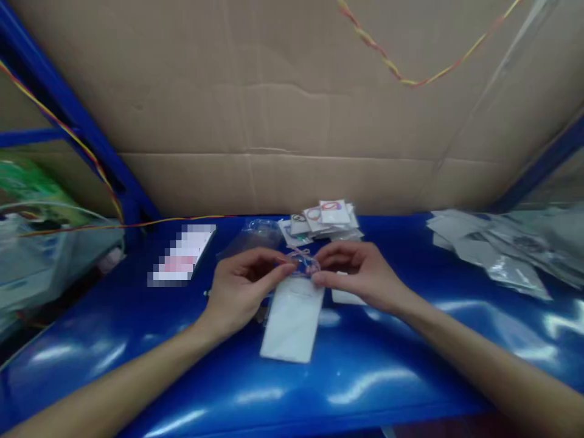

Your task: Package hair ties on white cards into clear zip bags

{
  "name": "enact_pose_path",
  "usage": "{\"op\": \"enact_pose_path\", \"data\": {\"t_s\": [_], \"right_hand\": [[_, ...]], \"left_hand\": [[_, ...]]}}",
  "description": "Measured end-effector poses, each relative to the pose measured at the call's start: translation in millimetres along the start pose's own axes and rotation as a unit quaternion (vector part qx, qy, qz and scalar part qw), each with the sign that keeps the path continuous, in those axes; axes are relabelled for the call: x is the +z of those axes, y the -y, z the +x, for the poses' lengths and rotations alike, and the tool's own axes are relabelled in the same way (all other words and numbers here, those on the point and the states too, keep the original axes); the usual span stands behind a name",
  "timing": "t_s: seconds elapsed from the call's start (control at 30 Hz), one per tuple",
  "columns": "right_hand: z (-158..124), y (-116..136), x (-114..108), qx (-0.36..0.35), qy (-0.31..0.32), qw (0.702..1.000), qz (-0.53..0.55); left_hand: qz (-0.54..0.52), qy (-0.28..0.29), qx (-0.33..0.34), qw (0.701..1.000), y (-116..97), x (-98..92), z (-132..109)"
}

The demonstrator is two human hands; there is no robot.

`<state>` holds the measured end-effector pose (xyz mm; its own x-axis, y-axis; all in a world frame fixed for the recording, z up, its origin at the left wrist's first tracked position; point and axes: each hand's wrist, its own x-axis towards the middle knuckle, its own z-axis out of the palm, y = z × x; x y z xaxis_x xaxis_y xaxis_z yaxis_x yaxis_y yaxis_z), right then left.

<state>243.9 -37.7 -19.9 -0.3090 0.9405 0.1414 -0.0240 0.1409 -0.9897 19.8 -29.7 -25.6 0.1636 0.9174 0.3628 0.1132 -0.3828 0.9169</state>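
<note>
Both hands meet over a small looped cord [305,260], pinkish and bluish, near the middle of the view. My left hand [241,289] pinches its left side between thumb and fingers. On the other side, my right hand [365,275] pinches the cord's right edge. Directly below the fingertips is a white rectangular card [292,322], which seems to be in a clear sleeve; its top edge reaches the cord. Whether the cord is attached to the card cannot be made out. Another white card [347,297] lies partly under my right hand.
Behind the hands lies a pile of small cards with loops [335,213], beside a clear plastic bag [255,234]. A phone-like bright object [185,255] is at left. Several bagged white packets [493,246] spread at right on the blue surface [365,377]. Cardboard [292,109] stands behind.
</note>
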Motion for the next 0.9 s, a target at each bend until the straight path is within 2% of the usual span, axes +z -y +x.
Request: {"op": "enact_pose_path", "data": {"t_s": [0.2,0.4,0.57,0.63,0.77,0.83,0.9], "right_hand": [[0.6,0.3,0.5,-0.048,0.063,0.996,-0.03],[-2.2,3.2,1.9,-0.053,0.142,0.988,-0.03],[-2.8,5.0,2.3,-0.049,0.181,0.981,-0.049],[-2.1,3.6,3.9,-0.036,0.173,0.984,-0.031],[0.0,-0.5,5.9,-0.027,0.101,0.995,0.002],[0.4,-1.4,5.1,-0.023,0.069,0.997,-0.006],[0.1,-1.2,3.8,-0.019,0.064,0.997,-0.025]], "left_hand": [[-0.024,0.012,0.0,1.0,2.2,1.4,0.6],[-0.065,0.014,-0.016,0.998,1.2,4.1,0.2],[-0.068,0.005,0.034,0.997,-1.7,6.9,0.2],[-0.061,0.011,0.036,0.997,-2.6,7.2,-0.3],[-0.044,0.018,0.006,0.999,-4.9,5.2,-1.8],[-0.033,0.021,-0.013,0.999,-5.4,3.9,-2.2],[-0.02,0.021,-0.021,0.999,-4.9,3.2,-2.3]]}}
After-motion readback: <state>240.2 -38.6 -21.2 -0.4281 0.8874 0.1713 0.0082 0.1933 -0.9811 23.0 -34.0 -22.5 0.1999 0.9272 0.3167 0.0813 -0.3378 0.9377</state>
